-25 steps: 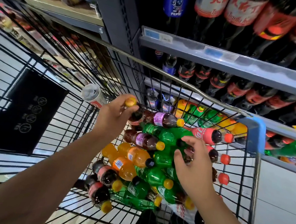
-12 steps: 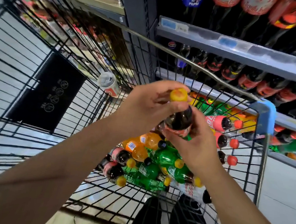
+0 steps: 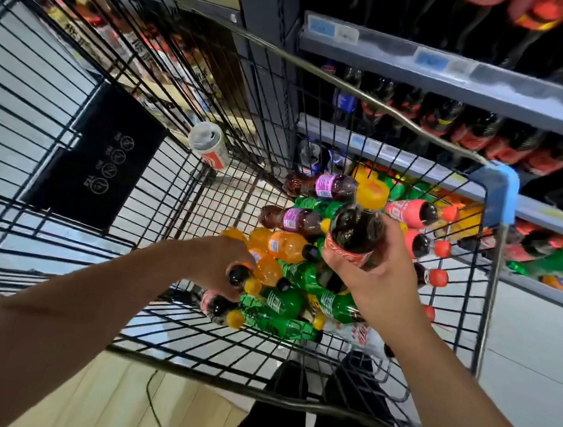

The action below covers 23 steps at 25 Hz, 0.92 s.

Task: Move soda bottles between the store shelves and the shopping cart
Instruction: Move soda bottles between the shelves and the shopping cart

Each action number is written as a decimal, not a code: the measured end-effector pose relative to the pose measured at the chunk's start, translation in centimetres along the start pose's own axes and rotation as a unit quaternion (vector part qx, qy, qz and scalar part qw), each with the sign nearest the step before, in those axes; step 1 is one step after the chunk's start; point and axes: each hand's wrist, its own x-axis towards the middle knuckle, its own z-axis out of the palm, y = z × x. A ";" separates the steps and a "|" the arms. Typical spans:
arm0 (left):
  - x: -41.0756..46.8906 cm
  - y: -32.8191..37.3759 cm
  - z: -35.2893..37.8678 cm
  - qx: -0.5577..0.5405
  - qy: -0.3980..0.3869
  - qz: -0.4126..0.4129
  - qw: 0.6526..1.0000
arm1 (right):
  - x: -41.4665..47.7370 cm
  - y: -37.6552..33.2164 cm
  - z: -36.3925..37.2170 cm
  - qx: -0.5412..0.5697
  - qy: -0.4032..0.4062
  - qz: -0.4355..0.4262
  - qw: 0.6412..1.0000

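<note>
Head camera, looking straight down into the shopping cart [image 3: 386, 111], and my right hand [image 3: 375, 277] is wrapped round the cola bottle [image 3: 358, 226], fingers and thumb closed on its lower body right at the red label. The bottle stands upright in that grip, yellow cap [image 3: 372, 191] pointing away from me toward the store shelves [image 3: 459, 70]. It is lifted clear above the right side of the pile of bottles [image 3: 285, 299] lying on the cart floor. It looks full, so I reckon it has some heft for its size. The walls should be stiff under pressure, the plastic smooth and a touch slick, and the label band gives the best purchase (the narrow neck under the cap would be my second choice). Laid on its side it would likely roll, so it wants setting down upright on a shelf. Meanwhile my left hand [image 3: 218, 262] is down low on the near left edge of the pile, well apart from the lifted bottle. Its fingers curve over an orange bottle and a black cap [image 3: 238, 274] that peeks out beneath them. Whether they actually grip anything, I can't tell from here. Up in the far corner a lone can [image 3: 209, 144] sits against the wire wall.
</note>
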 end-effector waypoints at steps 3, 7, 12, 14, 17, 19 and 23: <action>1.8 -0.2 1.3 0.076 0.019 0.042 0.996 | -0.3 0.3 -0.3 0.017 0.010 0.014 1.000; 3.2 0.1 2.0 0.115 0.009 0.046 0.992 | -0.4 0.6 -0.8 0.024 0.023 0.020 0.999; 3.0 -0.3 3.1 0.001 -0.014 0.036 0.999 | -0.4 0.9 -1.4 0.033 0.032 0.037 0.998; 2.8 -0.4 3.5 -0.019 -0.018 0.035 0.999 | -0.5 1.0 -1.6 0.028 0.037 0.036 0.998; 2.4 -0.4 3.6 -0.058 0.010 0.039 0.998 | -0.8 1.2 -1.9 0.021 0.033 0.040 0.998; 1.8 -0.4 3.4 -0.096 0.053 0.033 0.993 | -1.0 1.2 -2.1 0.020 0.031 0.044 0.998; 0.8 0.0 1.4 -0.174 0.182 0.010 0.968 | -1.0 1.1 -2.4 0.021 0.020 0.046 0.999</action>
